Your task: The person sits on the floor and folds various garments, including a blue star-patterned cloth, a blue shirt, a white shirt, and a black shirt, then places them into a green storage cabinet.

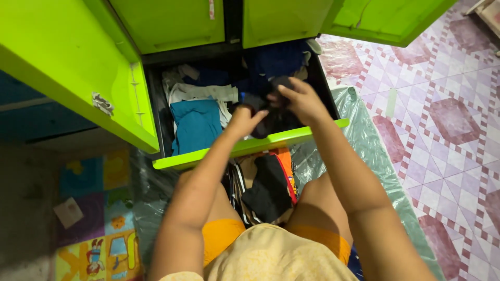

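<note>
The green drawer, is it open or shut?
Open. The green drawer is pulled out, showing folded clothes inside, and both hands reach in.

Cabinet doors: (73,62) lime green, swung open.
Folded cloth: (195,125) teal, lying in drawer.
Floor tiles: (448,104) pink and purple diamonds.
Play mat: (99,229) colourful, at left.
Plastic sheet: (364,140) clear, spread on floor.

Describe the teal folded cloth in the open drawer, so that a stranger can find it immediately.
Start at the bright green cabinet and find its pulled-out drawer. The teal folded cloth lies at the drawer's left side, left of the left hand and below a white garment. It is the only teal piece; the neighbours are white, dark blue or black.
</note>
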